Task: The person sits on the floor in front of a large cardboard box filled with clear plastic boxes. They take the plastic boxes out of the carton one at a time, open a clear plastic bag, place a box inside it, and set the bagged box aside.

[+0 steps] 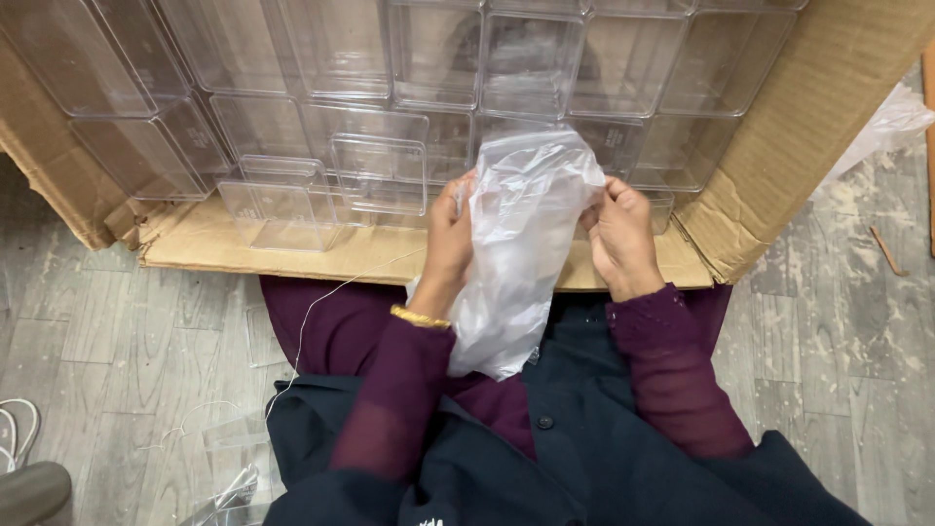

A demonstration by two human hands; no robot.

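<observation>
A thin clear plastic bag hangs in front of my lap, held up by both hands. My left hand pinches its left edge near the top. At the bag's right edge my right hand grips it with fingers curled. Just beyond the bag, a large cardboard box lies on its side, filled with stacked clear plastic containers. A few loose clear containers sit on the box's lower flap, to the left of my left hand.
Grey wood-pattern floor surrounds me. Crumpled clear plastic and a thin white string lie at my left. A white plastic scrap and a small stick lie at the right.
</observation>
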